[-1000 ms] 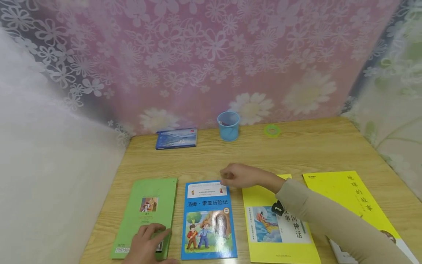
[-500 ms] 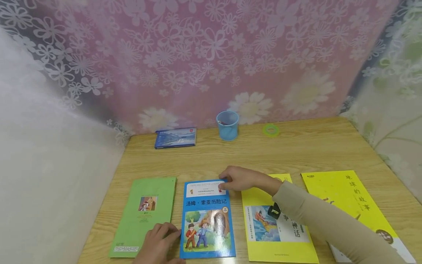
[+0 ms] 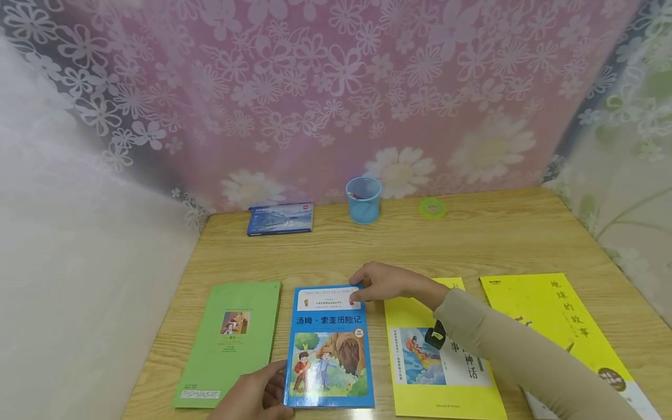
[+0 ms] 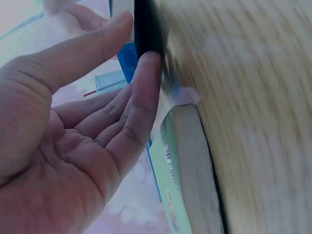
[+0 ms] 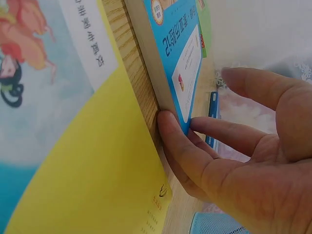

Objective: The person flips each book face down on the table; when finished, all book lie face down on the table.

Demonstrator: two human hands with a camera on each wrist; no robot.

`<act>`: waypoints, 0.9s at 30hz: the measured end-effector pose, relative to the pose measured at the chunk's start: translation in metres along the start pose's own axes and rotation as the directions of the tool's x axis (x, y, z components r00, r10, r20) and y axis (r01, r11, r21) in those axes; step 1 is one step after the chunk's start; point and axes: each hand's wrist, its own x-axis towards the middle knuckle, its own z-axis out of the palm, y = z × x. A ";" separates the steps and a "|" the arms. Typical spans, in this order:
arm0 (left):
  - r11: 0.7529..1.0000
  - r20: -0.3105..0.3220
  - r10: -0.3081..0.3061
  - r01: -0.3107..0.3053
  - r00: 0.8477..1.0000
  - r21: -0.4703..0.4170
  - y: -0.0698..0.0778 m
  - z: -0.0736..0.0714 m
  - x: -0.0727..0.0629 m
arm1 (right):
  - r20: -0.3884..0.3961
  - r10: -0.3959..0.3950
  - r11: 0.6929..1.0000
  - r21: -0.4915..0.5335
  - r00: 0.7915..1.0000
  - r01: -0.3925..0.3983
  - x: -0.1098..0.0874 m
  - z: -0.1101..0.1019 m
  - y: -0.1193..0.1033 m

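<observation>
A blue storybook (image 3: 331,367) lies front cover up, showing two cartoon figures. My left hand (image 3: 252,394) is at its near left corner, thumb and fingertips closing on the book's edge in the left wrist view. My right hand (image 3: 382,282) is at its far right corner. In the right wrist view, its extended fingers (image 5: 187,153) touch the corner from two sides while the thumb (image 5: 253,87) stands apart. Left of the blue book lies a green book (image 3: 231,344), back cover up. A yellow book with a sky picture (image 3: 446,399) lies partly under the right forearm.
A second yellow book (image 3: 535,297) lies at the far right, partly covered by the sleeve (image 3: 504,350). Along the back of the wooden table (image 3: 252,256) are a flat blue box (image 3: 280,219), a blue mesh pen cup (image 3: 364,204) and a green tape roll (image 3: 432,208).
My left hand has moved from the green book to the blue book's near left corner. My right hand has settled at the far right corner. Glare on the blue cover has faded as it tilts slightly.
</observation>
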 end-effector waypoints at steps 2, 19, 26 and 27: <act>0.993 0.013 -0.056 0.057 0.998 -0.102 0.001 -0.001 0.000 | -0.007 0.005 1.000 0.012 1.000 -0.005 -0.001 0.000 0.000; 0.867 0.079 -0.150 0.170 0.985 -0.468 -0.009 -0.002 -0.002 | -0.056 0.060 0.997 0.053 0.997 -0.057 0.003 0.005 0.004; 0.881 0.055 -0.090 0.105 0.994 -0.461 -0.004 -0.008 -0.009 | -0.069 0.082 0.995 0.069 0.994 -0.077 0.003 -0.002 0.007; 0.889 0.048 -0.069 0.083 0.996 -0.451 -0.004 -0.009 -0.010 | -0.058 0.079 0.995 0.070 0.995 -0.075 0.003 -0.004 0.007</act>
